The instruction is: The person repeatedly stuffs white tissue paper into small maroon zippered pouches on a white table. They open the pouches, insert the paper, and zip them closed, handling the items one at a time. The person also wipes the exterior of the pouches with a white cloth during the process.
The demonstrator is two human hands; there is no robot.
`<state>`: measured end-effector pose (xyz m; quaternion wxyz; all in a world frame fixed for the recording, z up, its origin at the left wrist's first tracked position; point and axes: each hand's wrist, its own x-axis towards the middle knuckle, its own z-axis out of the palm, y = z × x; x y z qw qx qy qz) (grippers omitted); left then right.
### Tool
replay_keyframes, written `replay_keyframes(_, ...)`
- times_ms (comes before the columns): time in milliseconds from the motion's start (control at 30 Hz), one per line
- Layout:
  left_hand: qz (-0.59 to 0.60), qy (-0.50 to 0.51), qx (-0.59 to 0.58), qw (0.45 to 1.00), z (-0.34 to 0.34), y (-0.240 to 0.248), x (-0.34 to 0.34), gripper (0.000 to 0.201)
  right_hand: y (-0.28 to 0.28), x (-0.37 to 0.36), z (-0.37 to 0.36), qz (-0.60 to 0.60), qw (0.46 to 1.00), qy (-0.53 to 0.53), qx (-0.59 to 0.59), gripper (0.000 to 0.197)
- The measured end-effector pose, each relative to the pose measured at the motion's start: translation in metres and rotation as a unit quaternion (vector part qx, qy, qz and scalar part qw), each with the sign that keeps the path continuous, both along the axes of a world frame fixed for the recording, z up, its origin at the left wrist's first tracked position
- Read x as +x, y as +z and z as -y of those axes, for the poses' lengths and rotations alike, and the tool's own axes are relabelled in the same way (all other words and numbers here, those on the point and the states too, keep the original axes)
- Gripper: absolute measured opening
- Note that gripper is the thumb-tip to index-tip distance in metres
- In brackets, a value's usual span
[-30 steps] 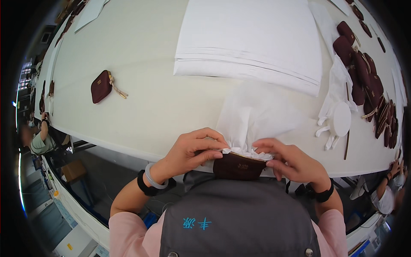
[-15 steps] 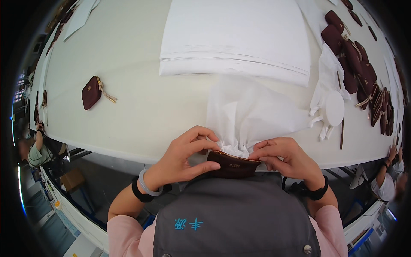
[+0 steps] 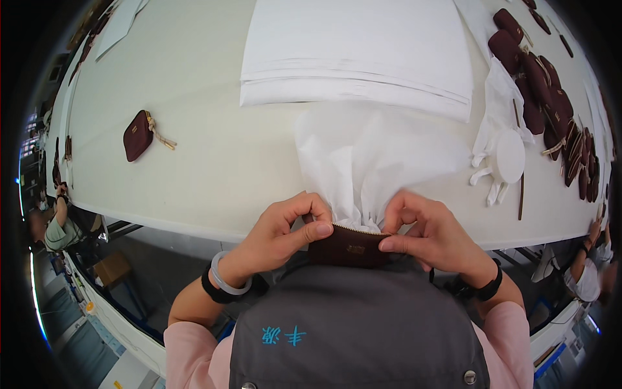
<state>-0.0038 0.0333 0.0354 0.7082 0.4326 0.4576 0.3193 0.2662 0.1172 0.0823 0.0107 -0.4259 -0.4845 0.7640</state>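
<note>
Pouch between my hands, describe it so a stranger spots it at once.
Find the white table, then the middle of its near edge. There the left hand and right hand pinch a maroon pouch by its gold-zipped top. Unlike the pouches heaped on the right, it has white paper fanning from its mouth.

Dark maroon flat pouch (image 3: pixel 350 255): matt, smooth, leather-like or cloth, which cannot be told; its gold-coloured toothed zip (image 3: pixel 360 231): metal in appearance, bright. White crumpled tissue sheet (image 3: pixel 382 146): thin, paper-like, translucent, creased. Stacked large white rectangular sheets (image 3: pixel 356 48): smooth paper, matt. Off-white broad desk (image 3: pixel 201 136): smooth, low sheen. Dark grey cloth apron (image 3: pixel 363 318): matt; its round silver stud (image 3: pixel 470 377): glossy metal
</note>
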Motion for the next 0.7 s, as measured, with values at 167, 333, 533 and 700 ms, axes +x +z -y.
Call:
replay_keyframes(167,-0.041,0.003,0.038,0.998,0.007,0.010,0.008,0.019,-0.010,0.004,-0.003,-0.048,0.996,0.059,0.052,0.024)
replay_keyframes(333,-0.088,-0.001,0.060,0.994,0.004,0.006,0.008,0.019,0.006,-0.005,-0.021,-0.003,0.962,0.198,0.186,0.019)
replay_keyframes(533,-0.237,0.015,0.277,0.931,-0.011,0.002,0.004,0.019,-0.007,-0.011,-0.026,0.005,0.881,0.220,0.419,0.020)
replay_keyframes(700,-0.239,0.006,0.312,0.919,0.001,-0.001,-0.005,0.016,-0.015,0.012,-0.010,-0.054,0.918,0.131,0.371,0.021)
